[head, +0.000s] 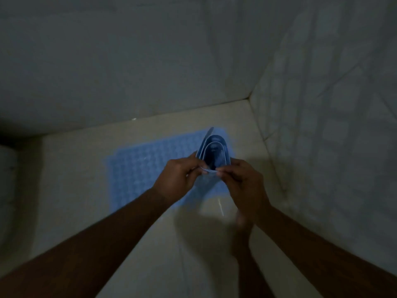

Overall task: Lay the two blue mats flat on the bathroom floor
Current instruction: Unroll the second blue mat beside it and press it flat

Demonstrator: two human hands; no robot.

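A pale blue, textured rectangular mat was seen lying flat on the beige tiled bathroom floor in the middle of the frame, close to the corner where the two pale tiled walls met. A second blue mat, folded over on itself into a loose loop, was held up just right of centre, above the right end of the flat mat and partly covering it in the view. Its free edges were pinched between the left hand and the right hand, both closed on the same thin edge, with the fingertips nearly touching one another. The looped body of the mat rose toward the top of the frame, away from the hands.

The step in hand was judged to be the unfolding of this second mat. It would be done well if the layered edges were first separated, one layer taken by each hand, and the hands then drawn apart so that the loop could open. A bare stretch of floor toward the bottom of the frame appeared to be available, and the mat would best be lowered there beside the first, edges aligned and not overlapping. The picture was dim and blurred, so the number of layers could not be told.
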